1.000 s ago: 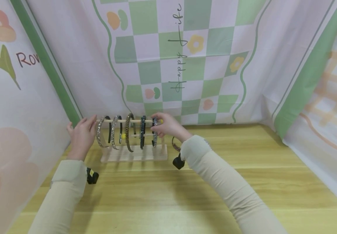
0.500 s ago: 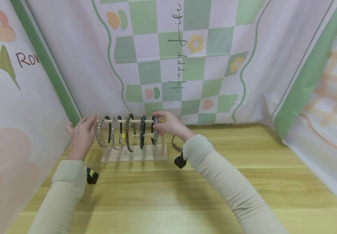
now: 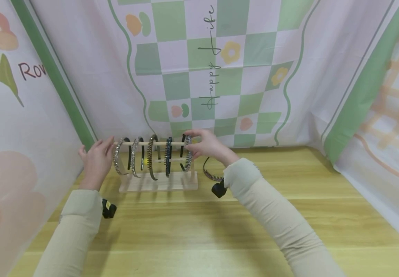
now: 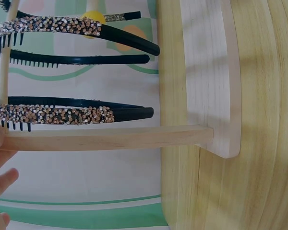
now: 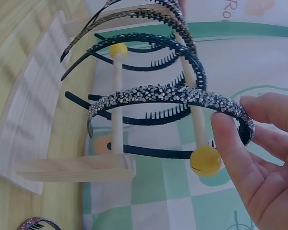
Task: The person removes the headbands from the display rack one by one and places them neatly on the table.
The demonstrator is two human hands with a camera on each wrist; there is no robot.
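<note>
A wooden headband rack (image 3: 135,186) stands on the table with several headbands hung along its upper rod. At its right end, my right hand (image 3: 207,147) pinches a silver rhinestone headband (image 5: 163,94) between thumb and fingers. That headband still loops round the rod, near the yellow ball (image 5: 205,161) on the rod's end. My left hand (image 3: 97,161) holds the top of the rack's left upright (image 4: 105,139). Beside it hangs a headband with copper-coloured stones (image 4: 53,115). A dark blue headband (image 3: 168,157) and a brown toothed headband (image 3: 151,163) hang farther along.
Right of the rack, a loose toothed headband (image 3: 212,177) lies on the wooden table (image 3: 171,234), near the right wrist's black camera (image 3: 219,188). A checked curtain (image 3: 206,88) hangs close behind the rack. Another printed curtain (image 3: 12,154) borders the left side.
My right hand has moved a little to the right along the rod, drawing the silver rhinestone headband with it. My left hand stays at the rack's left end.
</note>
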